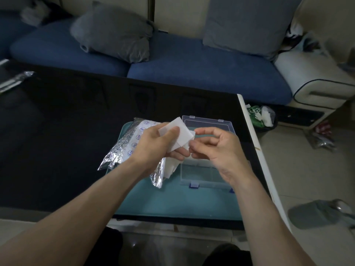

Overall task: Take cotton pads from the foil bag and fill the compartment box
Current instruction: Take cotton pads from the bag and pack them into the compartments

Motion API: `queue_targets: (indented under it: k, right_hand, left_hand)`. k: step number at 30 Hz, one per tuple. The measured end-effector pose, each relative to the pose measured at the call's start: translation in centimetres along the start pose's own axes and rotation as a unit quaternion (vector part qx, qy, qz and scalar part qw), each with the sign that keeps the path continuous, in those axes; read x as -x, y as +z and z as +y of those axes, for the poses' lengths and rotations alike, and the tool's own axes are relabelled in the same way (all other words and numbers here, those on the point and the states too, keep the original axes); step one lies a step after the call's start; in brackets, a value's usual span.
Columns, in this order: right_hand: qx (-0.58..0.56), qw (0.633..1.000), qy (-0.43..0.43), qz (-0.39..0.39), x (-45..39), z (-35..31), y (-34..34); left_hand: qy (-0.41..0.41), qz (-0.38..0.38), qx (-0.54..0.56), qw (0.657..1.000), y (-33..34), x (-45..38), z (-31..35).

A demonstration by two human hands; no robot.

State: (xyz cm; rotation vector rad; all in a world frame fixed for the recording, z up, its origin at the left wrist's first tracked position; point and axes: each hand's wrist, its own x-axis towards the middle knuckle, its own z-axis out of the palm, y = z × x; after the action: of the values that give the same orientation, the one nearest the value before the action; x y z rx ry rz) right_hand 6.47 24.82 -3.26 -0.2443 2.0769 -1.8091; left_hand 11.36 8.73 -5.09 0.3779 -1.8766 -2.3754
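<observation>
Cotton pads (177, 134): small stack pinched in left hand (157, 143), thumb on top, held above foil bag (124, 146) edge. Right hand (215, 148) at 3 o'clock, fingertips curled, touching stack corner; pinch or not, can't tell. Compartment box (206, 169) open, right below right hand, so right hand nearer.

Blue sofa (192, 73) w/ grey cushions (113, 33)

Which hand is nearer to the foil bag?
Left. The left hand is over the foil bag, holding cotton pads. The right hand is beside it, over the compartment box.
</observation>
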Motion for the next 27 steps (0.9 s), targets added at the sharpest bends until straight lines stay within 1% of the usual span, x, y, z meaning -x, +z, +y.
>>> queue_targets:
  k: [1, 3, 5, 6, 7, 9, 11, 12, 13, 15, 16, 19, 22, 24, 26, 27]
  right_hand:
    - [-0.008, 1.0, 0.004, 0.007, -0.1, 0.0, 0.0]
    - [-0.022, 0.999, 0.009, 0.03, -0.3, 0.0, -0.4]
    - [-0.019, 0.998, -0.011, 0.061, -0.7, -0.1, -1.5]
    - [-0.012, 0.997, -0.03, 0.063, -0.8, -0.1, -2.2]
    - [0.0, 0.998, -0.048, 0.048, -0.9, -0.2, -2.9]
    - [0.031, 0.998, -0.057, -0.027, -0.7, -0.5, -3.8]
    - [0.077, 0.99, -0.036, -0.112, -0.3, -0.5, -3.9]
    - [0.113, 0.984, -0.029, -0.135, -0.3, -0.3, -3.7]
    - [0.156, 0.977, -0.032, -0.142, -0.4, 0.1, -3.5]
    - [0.226, 0.964, -0.04, -0.131, -0.6, 0.8, -2.9]
    - [0.239, 0.962, -0.039, -0.124, -0.7, 1.0, -2.6]
    - [0.239, 0.963, -0.04, -0.119, -0.9, 1.0, -2.3]
    - [0.258, 0.958, -0.079, -0.098, -0.9, 1.0, -2.4]
    - [0.26, 0.956, -0.104, -0.093, -1.1, 0.9, -2.6]
    - [0.224, 0.962, -0.105, -0.118, -1.1, 0.7, -3.0]
    - [0.185, 0.968, -0.098, -0.14, -1.0, 0.5, -3.2]
  left_hand:
    - [0.0, 0.008, 0.012, 1.0, 0.1, -0.1, 0.0]
    - [0.004, 0.05, 0.022, 0.999, 0.1, -0.2, 0.0]
    - [0.005, 0.087, -0.024, 0.996, -0.6, -0.5, 0.0]
    - [0.002, 0.08, -0.073, 0.994, -1.2, -0.5, -0.1]
    - [-0.007, 0.051, -0.129, 0.99, -1.7, -0.6, -0.1]
    - [-0.037, -0.046, -0.212, 0.975, -2.4, -0.4, -0.3]
    - [-0.061, -0.141, -0.246, 0.957, -2.4, -0.1, -0.4]
    - [-0.069, -0.178, -0.248, 0.95, -2.2, 0.0, -0.3]
    - [-0.076, -0.209, -0.245, 0.944, -1.9, 0.2, -0.2]
    - [-0.095, -0.256, -0.235, 0.933, -1.6, 0.3, -0.2]
    - [-0.109, -0.267, -0.223, 0.931, -1.5, 0.3, -0.2]
    - [-0.136, -0.268, -0.18, 0.937, -1.6, 0.2, -0.4]
    - [-0.158, -0.246, -0.141, 0.946, -1.6, 0.1, -0.5]
    - [-0.17, -0.248, -0.107, 0.948, -1.6, 0.0, -0.5]
    - [-0.18, -0.252, -0.098, 0.946, -1.5, -0.1, -0.6]
    - [-0.185, -0.252, -0.102, 0.944, -1.6, -0.3, -0.7]
